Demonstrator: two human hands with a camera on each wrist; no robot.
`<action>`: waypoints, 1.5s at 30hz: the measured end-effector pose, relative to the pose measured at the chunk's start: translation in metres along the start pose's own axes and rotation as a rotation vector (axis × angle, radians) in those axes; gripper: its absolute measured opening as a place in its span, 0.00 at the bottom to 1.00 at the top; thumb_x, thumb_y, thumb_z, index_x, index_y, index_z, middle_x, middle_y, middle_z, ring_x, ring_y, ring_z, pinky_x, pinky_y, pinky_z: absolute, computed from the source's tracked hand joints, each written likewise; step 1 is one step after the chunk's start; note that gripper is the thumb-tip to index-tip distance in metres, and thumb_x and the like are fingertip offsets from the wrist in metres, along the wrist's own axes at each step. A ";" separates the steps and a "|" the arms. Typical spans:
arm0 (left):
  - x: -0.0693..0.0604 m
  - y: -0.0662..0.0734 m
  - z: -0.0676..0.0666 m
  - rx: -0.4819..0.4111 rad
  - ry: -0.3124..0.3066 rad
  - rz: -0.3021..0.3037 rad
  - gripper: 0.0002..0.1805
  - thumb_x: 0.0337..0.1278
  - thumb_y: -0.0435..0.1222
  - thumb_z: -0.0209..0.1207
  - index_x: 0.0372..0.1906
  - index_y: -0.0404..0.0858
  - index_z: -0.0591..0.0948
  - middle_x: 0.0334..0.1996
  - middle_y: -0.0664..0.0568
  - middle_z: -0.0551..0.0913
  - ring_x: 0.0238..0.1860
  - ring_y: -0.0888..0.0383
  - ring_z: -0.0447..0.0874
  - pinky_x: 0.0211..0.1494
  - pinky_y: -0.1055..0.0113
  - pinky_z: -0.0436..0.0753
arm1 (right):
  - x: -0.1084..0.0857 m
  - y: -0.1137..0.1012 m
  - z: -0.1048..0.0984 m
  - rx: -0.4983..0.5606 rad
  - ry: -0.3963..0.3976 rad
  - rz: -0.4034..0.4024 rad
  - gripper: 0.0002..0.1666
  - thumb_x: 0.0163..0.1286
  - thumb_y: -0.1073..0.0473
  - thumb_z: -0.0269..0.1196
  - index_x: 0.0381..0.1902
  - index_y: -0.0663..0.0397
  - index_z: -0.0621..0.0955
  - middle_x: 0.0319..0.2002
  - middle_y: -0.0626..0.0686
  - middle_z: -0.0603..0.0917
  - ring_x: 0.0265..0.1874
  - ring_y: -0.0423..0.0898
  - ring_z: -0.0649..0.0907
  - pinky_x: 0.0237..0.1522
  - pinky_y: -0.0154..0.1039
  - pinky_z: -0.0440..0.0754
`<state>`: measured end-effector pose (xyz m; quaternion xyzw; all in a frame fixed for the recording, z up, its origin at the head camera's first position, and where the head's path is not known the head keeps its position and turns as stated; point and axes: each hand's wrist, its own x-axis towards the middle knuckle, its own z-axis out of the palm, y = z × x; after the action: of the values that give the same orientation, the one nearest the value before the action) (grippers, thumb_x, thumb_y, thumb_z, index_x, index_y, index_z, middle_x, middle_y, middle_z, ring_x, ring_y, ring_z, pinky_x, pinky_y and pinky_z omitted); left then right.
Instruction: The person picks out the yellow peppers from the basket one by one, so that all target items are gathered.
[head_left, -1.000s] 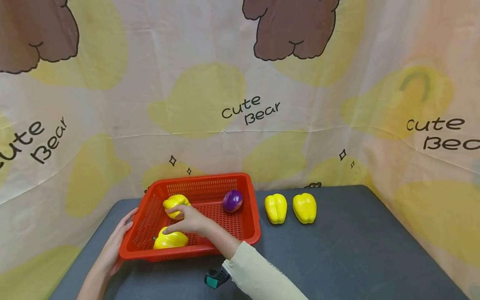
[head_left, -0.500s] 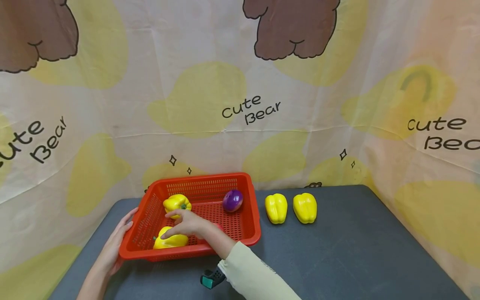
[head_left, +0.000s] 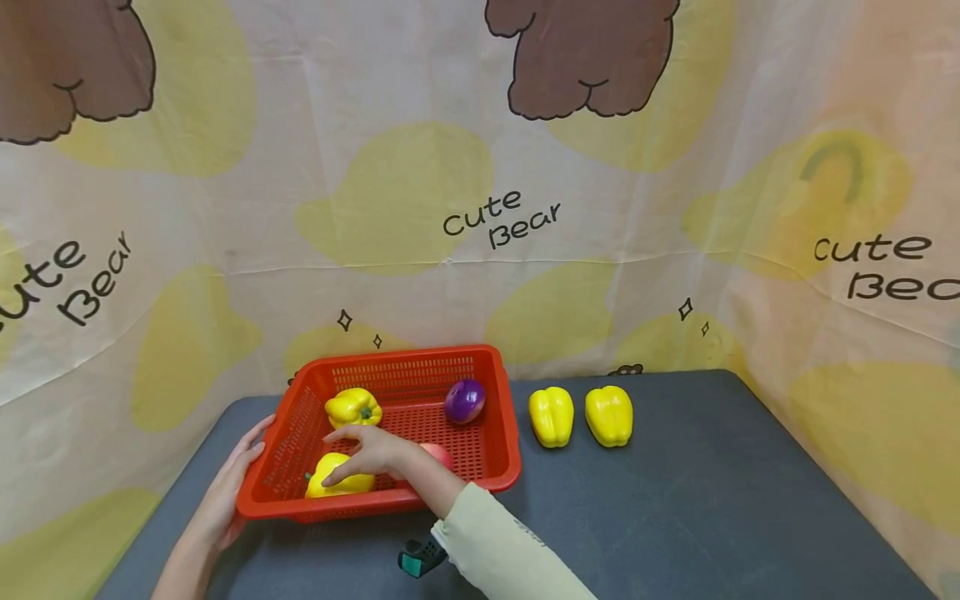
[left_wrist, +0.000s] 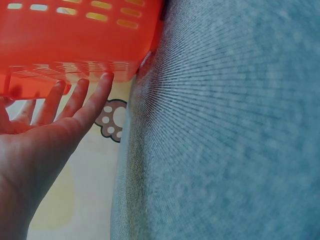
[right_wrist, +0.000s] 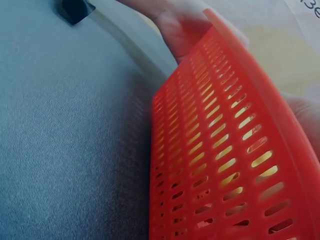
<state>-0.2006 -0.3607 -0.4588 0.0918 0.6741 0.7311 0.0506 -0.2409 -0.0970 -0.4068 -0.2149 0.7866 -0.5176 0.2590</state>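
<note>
Left hand (head_left: 227,490), fingers extended, touches the left side of the red basket (head_left: 408,377), presumably steadying it; right hand (head_left: 377,451), thumb and fingers parted, grips nothing visible above the front yellow pepper (head_left: 354,486) inside.

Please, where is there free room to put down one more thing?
Widest bare patch: the table right of the rightmost yellow pepper, and before it to the sleeve. In the basket, floor shows between back pepper and purple vegetable. Crowded: the basket's near left, where the right hand covers part of the front pepper.
</note>
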 end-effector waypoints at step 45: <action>0.000 0.000 0.001 0.026 0.011 0.003 0.27 0.89 0.45 0.35 0.84 0.54 0.49 0.59 0.74 0.77 0.53 0.64 0.87 0.49 0.60 0.90 | 0.003 0.001 -0.002 -0.029 -0.057 0.046 0.24 0.72 0.65 0.69 0.65 0.48 0.83 0.52 0.50 0.81 0.42 0.44 0.75 0.40 0.34 0.74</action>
<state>-0.2007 -0.3597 -0.4587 0.0894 0.6838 0.7228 0.0445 -0.2440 -0.0971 -0.4077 -0.2153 0.7911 -0.4938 0.2898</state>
